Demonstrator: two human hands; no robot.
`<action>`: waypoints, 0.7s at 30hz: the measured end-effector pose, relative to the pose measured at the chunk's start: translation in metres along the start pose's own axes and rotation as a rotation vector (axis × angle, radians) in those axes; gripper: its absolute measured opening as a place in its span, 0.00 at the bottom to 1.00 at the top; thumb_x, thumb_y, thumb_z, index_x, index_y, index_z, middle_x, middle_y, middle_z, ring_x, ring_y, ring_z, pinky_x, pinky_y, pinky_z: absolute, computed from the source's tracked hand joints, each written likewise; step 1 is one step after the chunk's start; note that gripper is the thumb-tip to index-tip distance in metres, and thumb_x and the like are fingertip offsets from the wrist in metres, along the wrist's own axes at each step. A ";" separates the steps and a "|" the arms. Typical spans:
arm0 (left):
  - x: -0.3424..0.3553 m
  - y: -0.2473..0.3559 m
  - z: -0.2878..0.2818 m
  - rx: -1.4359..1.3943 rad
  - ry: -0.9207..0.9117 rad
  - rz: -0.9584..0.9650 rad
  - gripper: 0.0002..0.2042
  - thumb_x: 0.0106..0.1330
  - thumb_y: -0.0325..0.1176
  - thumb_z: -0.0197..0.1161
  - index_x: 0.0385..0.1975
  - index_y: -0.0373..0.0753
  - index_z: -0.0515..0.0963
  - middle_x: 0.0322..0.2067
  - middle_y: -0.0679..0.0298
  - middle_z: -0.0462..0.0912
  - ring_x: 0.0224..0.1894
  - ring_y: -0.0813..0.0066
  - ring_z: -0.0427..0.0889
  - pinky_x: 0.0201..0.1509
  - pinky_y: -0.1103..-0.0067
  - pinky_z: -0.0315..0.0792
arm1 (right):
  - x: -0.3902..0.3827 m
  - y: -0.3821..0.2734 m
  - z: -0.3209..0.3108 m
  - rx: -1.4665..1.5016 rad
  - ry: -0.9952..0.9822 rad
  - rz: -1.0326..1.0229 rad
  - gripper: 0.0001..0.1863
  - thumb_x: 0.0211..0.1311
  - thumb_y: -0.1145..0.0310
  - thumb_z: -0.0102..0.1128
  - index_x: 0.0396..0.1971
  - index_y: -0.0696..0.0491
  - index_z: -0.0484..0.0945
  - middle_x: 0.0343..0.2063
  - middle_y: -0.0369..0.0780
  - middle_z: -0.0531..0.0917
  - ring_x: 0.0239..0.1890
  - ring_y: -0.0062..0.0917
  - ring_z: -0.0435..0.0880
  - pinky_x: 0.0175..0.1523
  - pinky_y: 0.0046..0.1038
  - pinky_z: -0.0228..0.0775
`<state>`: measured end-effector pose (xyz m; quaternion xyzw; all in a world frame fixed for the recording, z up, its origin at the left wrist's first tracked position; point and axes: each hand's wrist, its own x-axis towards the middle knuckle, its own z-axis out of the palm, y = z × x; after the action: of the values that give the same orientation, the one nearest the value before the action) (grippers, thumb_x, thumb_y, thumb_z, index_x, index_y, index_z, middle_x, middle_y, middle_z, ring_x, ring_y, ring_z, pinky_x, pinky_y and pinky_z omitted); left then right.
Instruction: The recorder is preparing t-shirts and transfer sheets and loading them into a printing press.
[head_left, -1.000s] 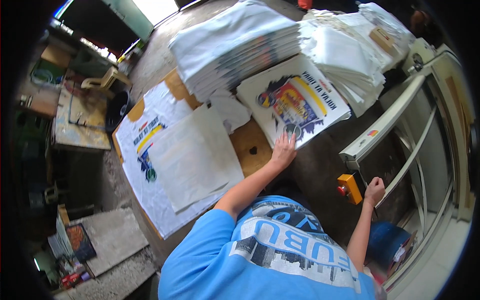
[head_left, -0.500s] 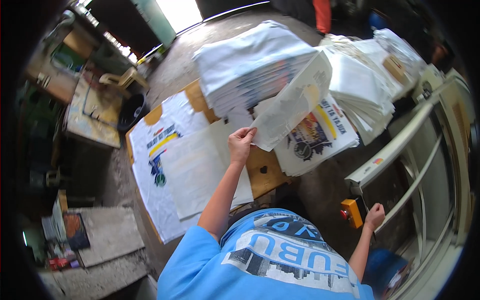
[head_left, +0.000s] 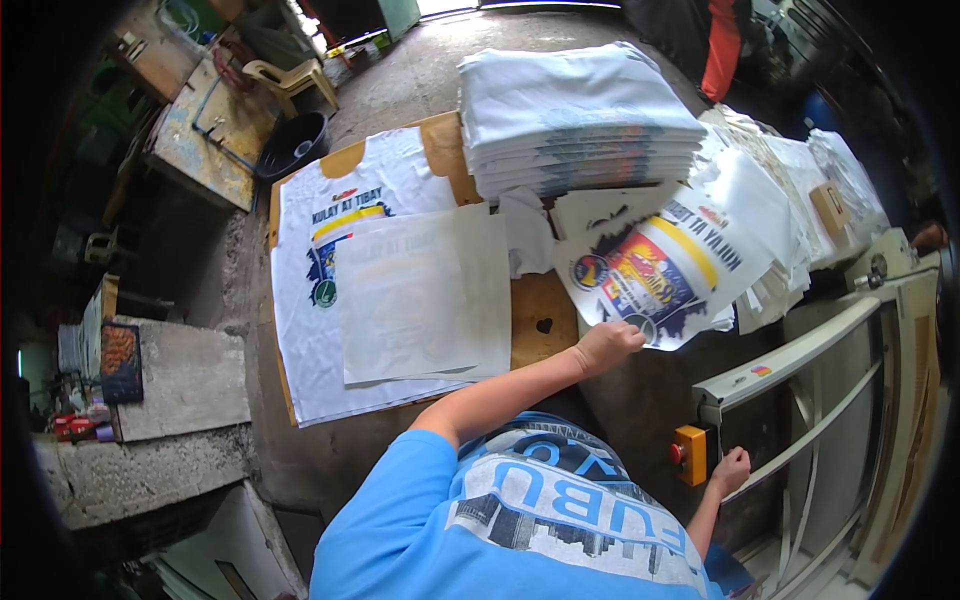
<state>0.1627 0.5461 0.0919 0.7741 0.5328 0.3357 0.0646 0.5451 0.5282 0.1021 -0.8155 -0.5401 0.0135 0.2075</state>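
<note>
My left hand [head_left: 612,347] pinches the near edge of a printed transfer sheet [head_left: 655,265] with mirrored lettering, a yellow band and a colourful design. The sheet lies over a pile of sheets right of the table's middle. My right hand [head_left: 733,468] is closed beside an orange control box [head_left: 690,455] with a red button, close to the end of a pale curved bar [head_left: 815,415]; what it grips is hidden. A white shirt [head_left: 305,375] with a printed design lies flat on the wooden table [head_left: 540,345], partly covered by pale translucent sheets [head_left: 425,300].
A tall stack of folded white shirts [head_left: 580,95] stands at the table's far side. More white sheets and a small cardboard box [head_left: 829,208] are at the right. The pale machine frame [head_left: 780,350] borders my right. A black basin [head_left: 292,145] and chair [head_left: 290,80] stand far left.
My left hand has moved right and nearer to me. The raised sheet showed its pale side before; now a printed face shows at my hand. My right hand remains by the control box.
</note>
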 end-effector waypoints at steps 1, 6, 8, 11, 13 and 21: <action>0.000 -0.004 0.013 -0.013 -0.007 0.020 0.02 0.49 0.26 0.52 0.22 0.41 0.68 0.20 0.65 0.72 0.26 0.70 0.77 0.29 0.77 0.73 | 0.000 0.001 0.001 -0.015 0.014 0.004 0.16 0.54 0.61 0.44 0.19 0.56 0.76 0.19 0.45 0.78 0.24 0.41 0.77 0.27 0.38 0.64; 0.018 -0.019 0.045 -0.040 -0.155 -0.112 0.02 0.50 0.29 0.55 0.23 0.39 0.72 0.24 0.59 0.76 0.29 0.64 0.79 0.30 0.74 0.73 | 0.000 0.000 0.001 -0.002 0.143 -0.016 0.16 0.54 0.63 0.44 0.17 0.59 0.72 0.17 0.51 0.74 0.22 0.47 0.73 0.24 0.41 0.60; 0.027 -0.024 0.048 -0.106 -0.211 -0.246 0.06 0.52 0.31 0.58 0.19 0.36 0.74 0.23 0.54 0.78 0.29 0.59 0.79 0.32 0.71 0.72 | -0.001 -0.006 -0.001 0.011 0.146 -0.008 0.16 0.55 0.64 0.44 0.16 0.60 0.71 0.16 0.51 0.73 0.21 0.48 0.72 0.24 0.41 0.59; 0.039 -0.043 0.050 -0.403 -0.142 -0.392 0.09 0.54 0.30 0.58 0.16 0.31 0.74 0.23 0.51 0.78 0.28 0.55 0.78 0.32 0.70 0.71 | -0.001 -0.011 -0.005 0.024 0.152 -0.006 0.15 0.54 0.65 0.44 0.15 0.60 0.70 0.16 0.51 0.73 0.21 0.48 0.72 0.23 0.41 0.60; 0.050 -0.047 0.036 -0.587 -0.021 -0.480 0.08 0.56 0.29 0.56 0.19 0.30 0.74 0.22 0.52 0.78 0.23 0.60 0.79 0.28 0.72 0.71 | -0.003 -0.016 -0.008 0.029 0.180 -0.027 0.15 0.54 0.66 0.44 0.14 0.59 0.69 0.14 0.51 0.72 0.19 0.47 0.71 0.23 0.41 0.59; 0.027 -0.096 -0.102 -0.320 0.601 -0.781 0.10 0.64 0.31 0.50 0.28 0.34 0.76 0.13 0.68 0.73 0.11 0.83 0.70 0.12 0.83 0.63 | -0.004 -0.003 0.000 0.022 0.155 -0.018 0.15 0.54 0.64 0.43 0.18 0.58 0.72 0.18 0.51 0.74 0.23 0.48 0.73 0.26 0.41 0.61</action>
<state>0.0330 0.5845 0.1384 0.3672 0.7190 0.5716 0.1467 0.5406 0.5257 0.1026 -0.8067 -0.5298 -0.0454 0.2578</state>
